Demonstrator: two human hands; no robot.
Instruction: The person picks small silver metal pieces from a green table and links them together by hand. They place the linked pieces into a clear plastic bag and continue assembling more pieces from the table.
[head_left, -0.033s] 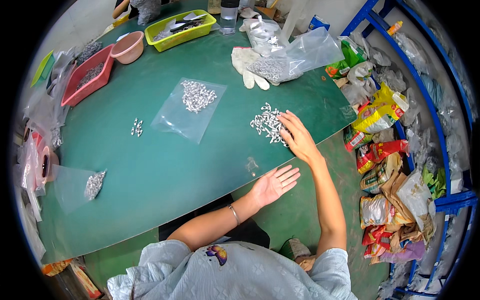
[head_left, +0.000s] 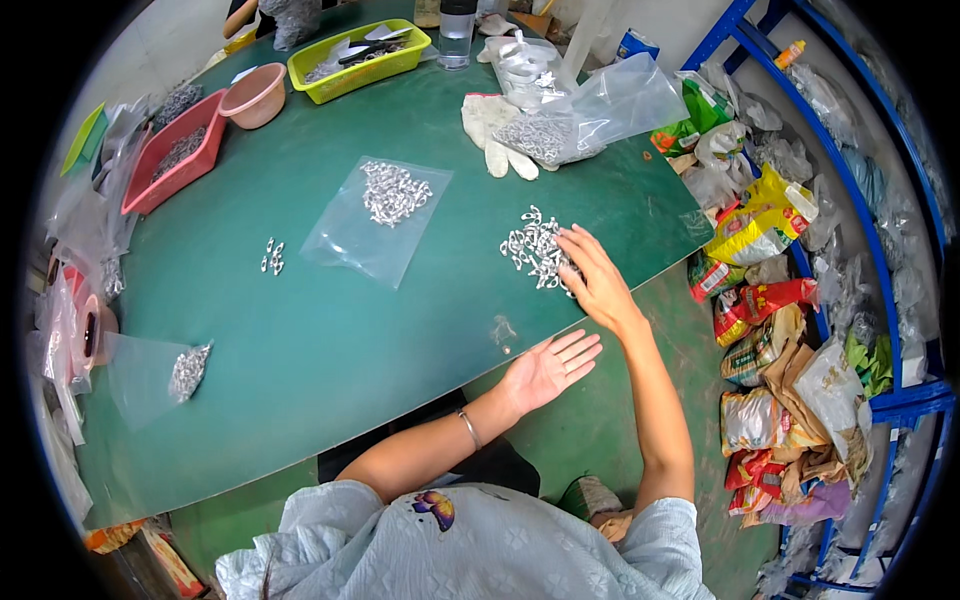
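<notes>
A loose pile of small silver metal pieces, like clasps (head_left: 533, 247), lies near the right end of the green table (head_left: 300, 330). My right hand (head_left: 598, 285) reaches over the right side of this pile, fingers outstretched and palm down; whether its fingertips press on the pieces is hard to tell. Just below the table's front edge, my left hand (head_left: 548, 376) is open and empty, palm up. To the left of the pile, more of the silver pieces (head_left: 393, 192) rest on a flat clear plastic bag (head_left: 370, 250). A few others (head_left: 273, 256) lie farther left.
A clear bag of pieces (head_left: 188, 372) lies front left. Along the back are a red bin (head_left: 205, 150), pink bowl (head_left: 255, 97), yellow-green basket (head_left: 360, 82), water bottle (head_left: 456, 40), white glove (head_left: 490, 120) and filled bag (head_left: 545, 137). Blue shelving (head_left: 885, 290) with sacks stands right.
</notes>
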